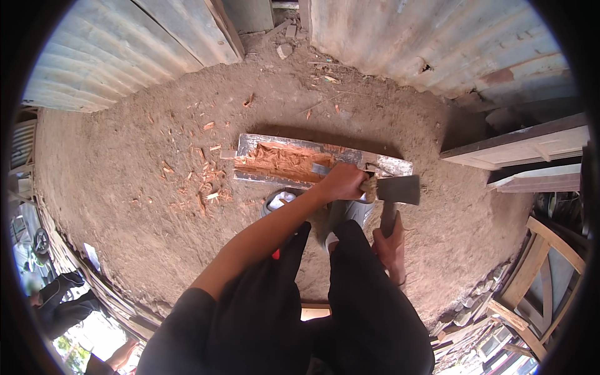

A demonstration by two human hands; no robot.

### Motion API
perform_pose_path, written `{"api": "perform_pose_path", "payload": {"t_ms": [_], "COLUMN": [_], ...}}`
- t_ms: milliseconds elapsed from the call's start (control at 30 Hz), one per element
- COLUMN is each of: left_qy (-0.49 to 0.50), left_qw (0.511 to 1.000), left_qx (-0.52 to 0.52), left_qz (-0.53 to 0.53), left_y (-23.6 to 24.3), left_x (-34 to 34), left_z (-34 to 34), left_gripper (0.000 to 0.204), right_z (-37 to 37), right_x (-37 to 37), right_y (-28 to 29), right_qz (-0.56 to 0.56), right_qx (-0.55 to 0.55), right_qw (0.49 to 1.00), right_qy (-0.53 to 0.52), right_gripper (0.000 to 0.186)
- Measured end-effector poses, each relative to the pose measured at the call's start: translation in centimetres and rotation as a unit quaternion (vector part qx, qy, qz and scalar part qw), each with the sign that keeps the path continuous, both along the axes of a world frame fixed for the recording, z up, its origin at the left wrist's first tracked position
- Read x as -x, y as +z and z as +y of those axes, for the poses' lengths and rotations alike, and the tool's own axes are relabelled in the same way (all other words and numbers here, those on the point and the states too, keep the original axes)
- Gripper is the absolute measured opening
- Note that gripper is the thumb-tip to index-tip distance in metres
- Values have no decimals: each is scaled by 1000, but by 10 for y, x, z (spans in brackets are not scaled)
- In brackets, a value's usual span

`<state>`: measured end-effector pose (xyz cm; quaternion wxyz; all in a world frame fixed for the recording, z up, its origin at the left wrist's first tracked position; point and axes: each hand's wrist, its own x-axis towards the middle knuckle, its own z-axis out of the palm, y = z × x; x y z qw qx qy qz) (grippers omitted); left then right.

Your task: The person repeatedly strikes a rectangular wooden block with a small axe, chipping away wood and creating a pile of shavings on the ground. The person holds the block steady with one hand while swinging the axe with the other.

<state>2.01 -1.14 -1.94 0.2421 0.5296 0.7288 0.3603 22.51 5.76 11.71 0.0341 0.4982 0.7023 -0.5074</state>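
Note:
A long block of wood (287,142) with worn pale and dark paint lies across the ground in front of my feet. Its upper side is hollowed at the left and middle, baring rough reddish wood. My left hand (344,182) is wrapped round a chisel (320,169), whose flat metal blade points left into the hollow. The chisel's handle end sticks out on the right of my fist. Close to that end is the broad dark head of a mallet (400,189). My right hand (391,247) grips its handle from below. A bent metal piece (389,169) lies at the block's right end.
Wood chips (203,181) lie scattered on the dirt left of the block. My shoes (281,200) are close to its near side. Corrugated metal sheets (437,37) stand at the back, a wooden panel (519,140) at right, and a wooden frame (531,275) lower right. Another person's legs (65,300) show far left.

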Motion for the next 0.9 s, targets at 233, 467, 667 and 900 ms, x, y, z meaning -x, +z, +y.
{"api": "perform_pose_path", "payload": {"t_ms": [233,467,667,900], "left_qy": [-15,-19,-27,-6], "left_qw": [1000,997,998,1000], "left_qx": [21,51,21,-9], "left_qz": [4,61,52,11], "left_y": [0,-24,-2,7], "left_x": [2,15,22,6], "left_z": [-2,-26,-30,-3], "left_gripper": [29,38,39,31], "right_z": [4,18,6,5], "right_x": [-4,-2,-13,0], "right_y": [6,-3,28,50], "right_qz": [130,32,114,109], "right_qx": [42,96,78,95], "right_qw": [983,995,985,981], "right_qy": [-125,25,-103,-128], "right_gripper": [46,43,49,45]}}
